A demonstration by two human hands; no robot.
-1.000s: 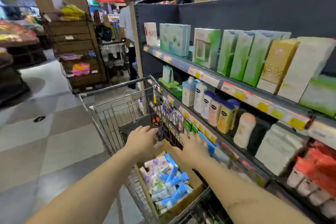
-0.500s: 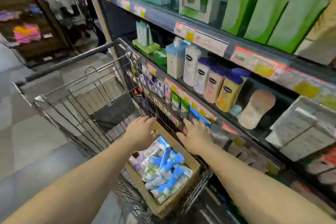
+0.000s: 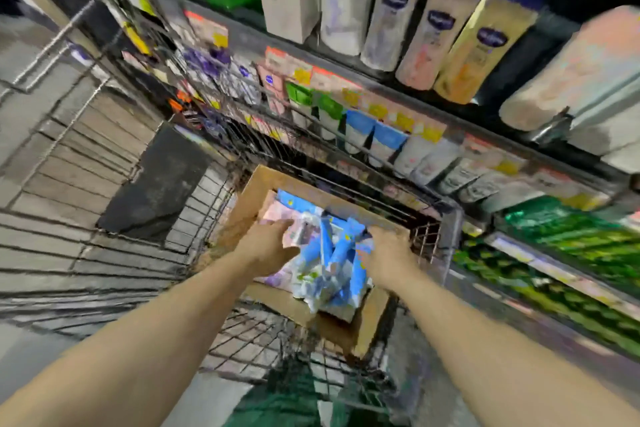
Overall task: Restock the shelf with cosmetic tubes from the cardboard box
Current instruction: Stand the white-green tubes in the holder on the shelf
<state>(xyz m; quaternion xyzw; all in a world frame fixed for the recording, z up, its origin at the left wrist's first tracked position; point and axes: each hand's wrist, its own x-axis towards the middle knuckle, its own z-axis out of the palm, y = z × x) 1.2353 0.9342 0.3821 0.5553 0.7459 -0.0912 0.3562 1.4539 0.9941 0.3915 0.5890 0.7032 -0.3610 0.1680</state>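
Inside the wire shopping cart (image 3: 104, 204), left of the shelf (image 3: 398, 94), sits the cardboard box (image 3: 256, 194), matte brown, flaps open. Left hand (image 3: 266, 246) reaches over its left rim, fingers extended onto a pale pink tube; no closed grip evident. Cosmetic tubes (image 3: 332, 260) lie heaped between the hands, glossy blue and white plastic, flat-ended, long axes mostly running away from the person (blur limits detail). Right hand (image 3: 388, 256) rests at the box's right edge, touching the heap; its fingers are hidden, grip undeterminable. Both hands equally near.
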